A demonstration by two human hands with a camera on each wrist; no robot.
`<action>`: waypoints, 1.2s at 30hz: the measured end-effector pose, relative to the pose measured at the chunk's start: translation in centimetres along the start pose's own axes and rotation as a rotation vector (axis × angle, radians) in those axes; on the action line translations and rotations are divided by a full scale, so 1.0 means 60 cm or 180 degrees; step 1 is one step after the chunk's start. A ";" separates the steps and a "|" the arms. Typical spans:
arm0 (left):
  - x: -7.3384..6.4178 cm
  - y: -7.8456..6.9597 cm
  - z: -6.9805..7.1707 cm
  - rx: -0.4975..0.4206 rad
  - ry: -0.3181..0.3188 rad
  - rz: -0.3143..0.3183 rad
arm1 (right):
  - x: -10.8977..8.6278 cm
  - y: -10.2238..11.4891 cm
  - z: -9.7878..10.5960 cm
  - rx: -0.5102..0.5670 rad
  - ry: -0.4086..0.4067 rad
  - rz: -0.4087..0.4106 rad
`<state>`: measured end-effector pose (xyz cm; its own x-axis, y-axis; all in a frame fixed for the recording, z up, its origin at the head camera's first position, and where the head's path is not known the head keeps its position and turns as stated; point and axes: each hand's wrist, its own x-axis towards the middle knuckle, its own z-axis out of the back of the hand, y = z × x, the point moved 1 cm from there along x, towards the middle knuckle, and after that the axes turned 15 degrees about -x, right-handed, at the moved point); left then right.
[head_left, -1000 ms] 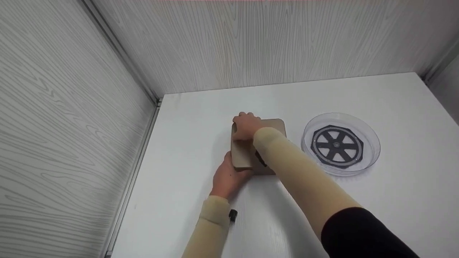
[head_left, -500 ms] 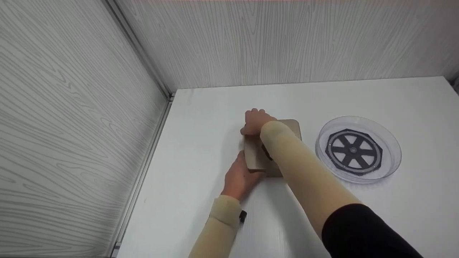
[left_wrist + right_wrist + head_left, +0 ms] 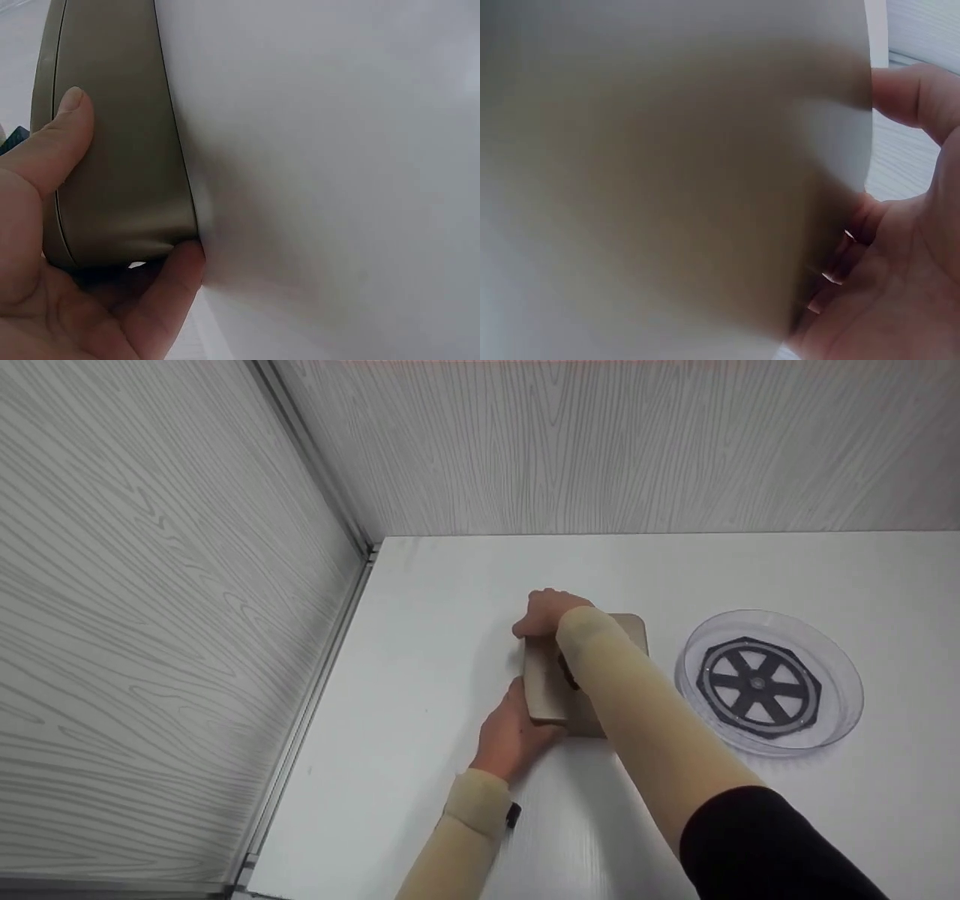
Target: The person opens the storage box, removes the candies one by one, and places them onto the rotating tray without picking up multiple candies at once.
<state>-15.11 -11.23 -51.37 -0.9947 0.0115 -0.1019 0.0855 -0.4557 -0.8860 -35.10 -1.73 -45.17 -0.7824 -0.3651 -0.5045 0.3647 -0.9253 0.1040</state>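
A gold-brown box [image 3: 551, 682] with rounded corners stands on the white table, partly covered by my right forearm. My left hand [image 3: 512, 733] grips its near left corner. In the left wrist view, the thumb [image 3: 69, 142] lies across the side of the box [image 3: 124, 172], over a thin seam, and the fingers curl at its near end. At the far left corner is my right hand [image 3: 553, 611], its thumb at the left edge. The right wrist view shows that hand [image 3: 915, 247] curling its fingers round the box's edge, close to the broad, blurred top [image 3: 667, 187].
To the right of the box stands a round clear plastic dish [image 3: 851, 712], with a black wheel-shaped piece [image 3: 757, 684] lying in it. Grey wood-grain panels rise behind the table [image 3: 420, 585] and on its left. A black wrist camera [image 3: 513, 815] sits at my left wrist.
The head view has shifted, so box and dish appear farther right. On the box, my right hand has slid toward the far edge and its thumb now sticks out past the left side.
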 end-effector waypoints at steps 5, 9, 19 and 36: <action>-0.002 -0.006 -0.002 0.0038 0.0029 -0.0022 | -0.005 -0.005 0.000 0.0099 0.0046 -0.0020; -0.004 -0.010 -0.008 0.0097 0.0064 0.0018 | -0.007 -0.012 -0.005 0.0171 0.0084 -0.0010; -0.012 -0.029 -0.025 0.0175 0.0175 0.0026 | -0.032 -0.036 -0.008 0.0460 0.0240 -0.0174; -0.009 -0.026 -0.026 0.0163 0.0052 0.0053 | -0.063 -0.053 -0.003 0.0471 -0.0455 0.0212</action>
<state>-14.60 -9.14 -50.62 -0.9921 0.0178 -0.1240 0.0985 -0.5009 -0.8599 -33.20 2.60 -43.73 -0.8265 -0.4271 -0.3667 0.3483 -0.8997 0.2630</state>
